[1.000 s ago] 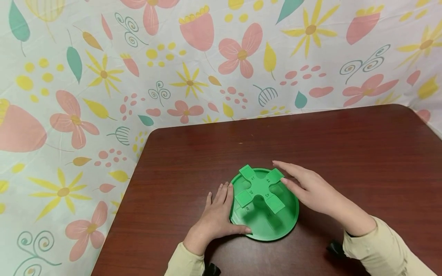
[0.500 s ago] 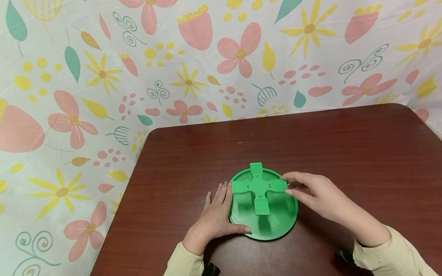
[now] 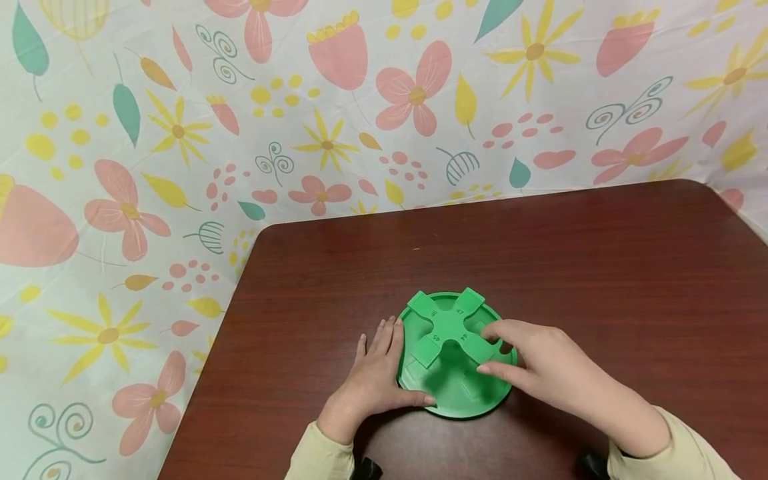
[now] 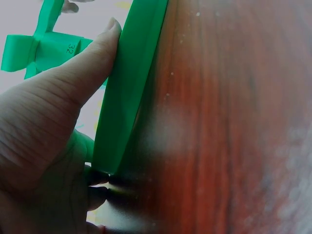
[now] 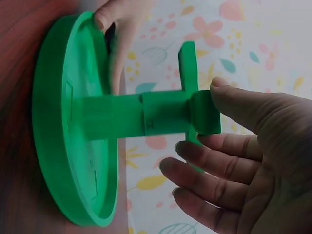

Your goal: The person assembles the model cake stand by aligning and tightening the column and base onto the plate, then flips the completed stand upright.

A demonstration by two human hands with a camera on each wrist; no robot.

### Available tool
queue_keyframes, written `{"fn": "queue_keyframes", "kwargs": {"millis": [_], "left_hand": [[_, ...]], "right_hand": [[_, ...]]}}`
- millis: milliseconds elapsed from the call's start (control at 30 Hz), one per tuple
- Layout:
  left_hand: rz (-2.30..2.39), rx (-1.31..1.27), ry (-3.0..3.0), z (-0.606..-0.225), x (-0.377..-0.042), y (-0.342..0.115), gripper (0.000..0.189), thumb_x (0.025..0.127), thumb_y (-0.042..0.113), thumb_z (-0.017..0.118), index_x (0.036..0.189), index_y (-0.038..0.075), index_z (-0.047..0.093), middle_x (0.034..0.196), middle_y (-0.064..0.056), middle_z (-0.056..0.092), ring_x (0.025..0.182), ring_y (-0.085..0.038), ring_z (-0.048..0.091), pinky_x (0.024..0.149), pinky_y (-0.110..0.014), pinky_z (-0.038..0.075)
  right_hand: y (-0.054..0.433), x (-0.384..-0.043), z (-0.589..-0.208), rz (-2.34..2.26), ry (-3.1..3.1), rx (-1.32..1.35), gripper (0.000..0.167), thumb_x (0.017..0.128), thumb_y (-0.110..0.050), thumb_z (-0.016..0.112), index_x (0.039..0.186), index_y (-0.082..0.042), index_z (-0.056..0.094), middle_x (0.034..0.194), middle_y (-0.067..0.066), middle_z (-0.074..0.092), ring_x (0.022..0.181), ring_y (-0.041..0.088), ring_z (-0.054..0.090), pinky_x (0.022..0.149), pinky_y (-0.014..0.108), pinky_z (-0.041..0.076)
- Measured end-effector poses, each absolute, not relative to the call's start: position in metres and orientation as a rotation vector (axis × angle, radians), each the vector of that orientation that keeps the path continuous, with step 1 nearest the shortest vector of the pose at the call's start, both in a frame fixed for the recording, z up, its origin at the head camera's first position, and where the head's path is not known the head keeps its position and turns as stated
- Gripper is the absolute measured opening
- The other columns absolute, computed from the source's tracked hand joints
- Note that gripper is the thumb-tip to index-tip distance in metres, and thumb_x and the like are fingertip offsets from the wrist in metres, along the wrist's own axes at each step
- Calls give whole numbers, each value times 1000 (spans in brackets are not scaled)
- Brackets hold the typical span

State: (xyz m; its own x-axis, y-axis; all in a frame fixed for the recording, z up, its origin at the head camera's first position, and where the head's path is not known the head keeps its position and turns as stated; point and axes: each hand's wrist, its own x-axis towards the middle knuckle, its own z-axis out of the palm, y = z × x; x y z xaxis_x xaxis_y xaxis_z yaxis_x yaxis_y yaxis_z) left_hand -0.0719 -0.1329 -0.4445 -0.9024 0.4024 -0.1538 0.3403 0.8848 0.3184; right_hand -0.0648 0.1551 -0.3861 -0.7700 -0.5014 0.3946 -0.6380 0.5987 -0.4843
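Note:
A green round tray (image 3: 451,397) with a raised rim lies on the table. From its middle rises a stepped post (image 5: 165,113), topped by a green four-armed cross piece (image 3: 450,325) numbered 44 to 47. My left hand (image 3: 373,385) holds the tray's left side, its thumb over the front rim and its fingers along the outer edge. With thumb and index finger my right hand (image 3: 555,363) pinches the end of the arm marked 44, at lower right. The right wrist view shows the other fingers loosely bent below that arm (image 5: 205,112).
The dark reddish-brown table (image 3: 600,267) reaches beyond the tray to the back and right. A white cloth (image 3: 354,133) printed with flowers and leaves hangs behind and to the left of it.
The cross piece has turned clockwise, its 44 arm passing from upper right to lower right. My right hand has closed on that arm and come nearer. The left hand stays put.

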Motion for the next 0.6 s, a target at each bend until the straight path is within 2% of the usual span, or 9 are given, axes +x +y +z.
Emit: {"fn": "queue_keyframes", "kwargs": {"millis": [367, 467, 600], "left_hand": [[441, 556, 2828, -445, -71, -134, 133, 65, 81, 66, 157, 7, 6, 163, -10, 6, 149, -26, 4, 114, -59, 11], [434, 561, 2830, -445, -71, -133, 133, 65, 82, 66, 157, 7, 5, 163, -10, 6, 149, -26, 4, 114, -59, 11], [432, 564, 2829, -445, -72, -133, 133, 65, 82, 65, 157, 7, 5, 163, -10, 6, 149, -26, 4, 114, -59, 10]], "right_hand": [[149, -64, -382, 744, -2593, 955, 40, 73, -37, 85, 104, -22, 66, 95, -16, 65, 73, -1, 58, 61, 24, 49], [152, -69, -379, 766, -2541, 908, 37, 73, -33, 85, 103, -24, 66, 94, -18, 64, 71, -2, 56, 59, 21, 46], [155, -80, -376, 823, -2489, 789, 30, 76, -20, 83, 102, -22, 67, 94, -18, 63, 74, 0, 59, 61, 20, 47]]}}
